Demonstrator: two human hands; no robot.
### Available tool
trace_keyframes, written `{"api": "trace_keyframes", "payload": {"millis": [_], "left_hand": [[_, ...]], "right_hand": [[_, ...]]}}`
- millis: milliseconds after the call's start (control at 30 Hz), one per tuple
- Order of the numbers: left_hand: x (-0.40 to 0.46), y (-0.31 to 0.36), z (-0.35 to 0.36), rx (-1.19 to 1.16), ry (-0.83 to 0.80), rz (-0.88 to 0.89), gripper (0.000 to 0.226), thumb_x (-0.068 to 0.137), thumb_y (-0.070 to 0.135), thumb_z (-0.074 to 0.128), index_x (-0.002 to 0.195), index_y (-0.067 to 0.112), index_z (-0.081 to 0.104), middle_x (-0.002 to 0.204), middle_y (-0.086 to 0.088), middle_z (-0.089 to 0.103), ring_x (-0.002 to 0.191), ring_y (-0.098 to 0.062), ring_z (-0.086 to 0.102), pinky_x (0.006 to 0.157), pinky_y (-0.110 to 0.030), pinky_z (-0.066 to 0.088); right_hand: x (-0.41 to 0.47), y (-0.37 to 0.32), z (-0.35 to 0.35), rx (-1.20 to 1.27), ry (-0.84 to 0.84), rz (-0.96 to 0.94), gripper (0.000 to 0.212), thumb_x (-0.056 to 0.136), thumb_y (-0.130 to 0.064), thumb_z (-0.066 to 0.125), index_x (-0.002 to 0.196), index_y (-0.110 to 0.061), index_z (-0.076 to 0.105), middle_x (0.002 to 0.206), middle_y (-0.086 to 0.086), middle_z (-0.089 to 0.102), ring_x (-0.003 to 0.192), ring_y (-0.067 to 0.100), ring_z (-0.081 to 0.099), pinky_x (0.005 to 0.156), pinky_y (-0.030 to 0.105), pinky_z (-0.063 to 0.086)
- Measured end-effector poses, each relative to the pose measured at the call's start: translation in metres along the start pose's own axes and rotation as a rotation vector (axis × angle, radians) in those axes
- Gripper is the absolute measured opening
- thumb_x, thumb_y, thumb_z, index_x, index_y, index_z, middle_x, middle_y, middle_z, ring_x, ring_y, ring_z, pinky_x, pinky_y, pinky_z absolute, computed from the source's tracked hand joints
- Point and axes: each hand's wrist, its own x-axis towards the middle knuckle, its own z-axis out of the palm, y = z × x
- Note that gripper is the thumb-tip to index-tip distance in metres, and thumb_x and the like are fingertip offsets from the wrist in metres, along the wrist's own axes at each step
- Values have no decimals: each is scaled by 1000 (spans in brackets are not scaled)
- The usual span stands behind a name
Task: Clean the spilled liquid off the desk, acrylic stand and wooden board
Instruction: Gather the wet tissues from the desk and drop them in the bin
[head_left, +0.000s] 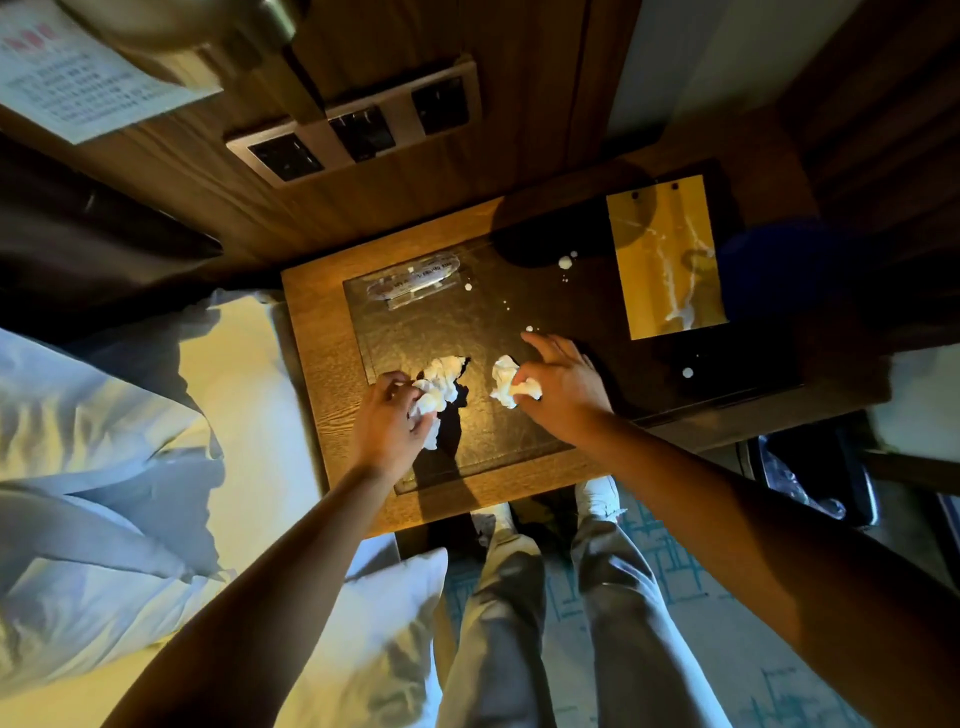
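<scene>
Droplets dot the desk beyond left hand and right hand, each clutching crumpled tissue.

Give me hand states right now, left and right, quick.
Left hand: fingers curled round a crumpled tissue on the desk.
Right hand: thumb pinches a second tissue wad, other fingers spread.

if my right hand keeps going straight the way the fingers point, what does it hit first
Probably the small white drop on the desk just beyond the right hand; its fingertips nearly touch it. Depth is hard to judge.
</scene>
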Motion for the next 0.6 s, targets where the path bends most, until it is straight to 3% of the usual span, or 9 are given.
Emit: {"api": "trace_keyframes", "payload": {"millis": [133,233,300,367,500,600], "left_hand": [[17,7,2,74,18,119,35,81,32,78,112,17,73,146,-8,50,129,-31,50,94,-42,51],[29,12,7,139,-40,247,37,80,29,78,115,17,72,145,-6,54,129,-32,49,99,-47,48],[36,14,13,157,-104,280,38,86,26,72,122,17,68,138,-7,59,123,-32,52,98,-45,48],[36,15,20,139,-95,263,33,86,18,71,119,16,70,124,-13,64,111,-36,59,89,-45,52],[39,24,22,114,-71,212,24,91,19,64,114,20,70,113,-13,62,104,-34,59,77,-38,50],[44,41,24,31,-91,214,22,94,21,56,113,24,66,107,-9,63,99,-30,61,74,-33,47]], "right_hand": [[8,-8,15,-62,-90,-28,17,86,-38,68,101,-29,70,162,-8,30,148,22,27,111,46,34],[12,-12,23,-149,-98,-25,19,86,-32,68,105,-27,70,151,-9,46,135,24,42,105,43,40],[9,-12,30,-186,-73,-14,20,85,-24,69,105,-22,69,130,-5,61,121,26,52,99,39,44],[0,-7,34,-184,-59,-4,22,83,-18,70,105,-19,68,117,0,65,112,26,57,92,37,48],[-18,10,37,-116,-51,42,43,83,-16,72,122,-18,55,116,9,63,100,28,66,77,36,56],[-28,19,27,29,-30,175,47,88,-22,69,130,-20,48,124,8,59,100,25,67,80,35,58]]}}
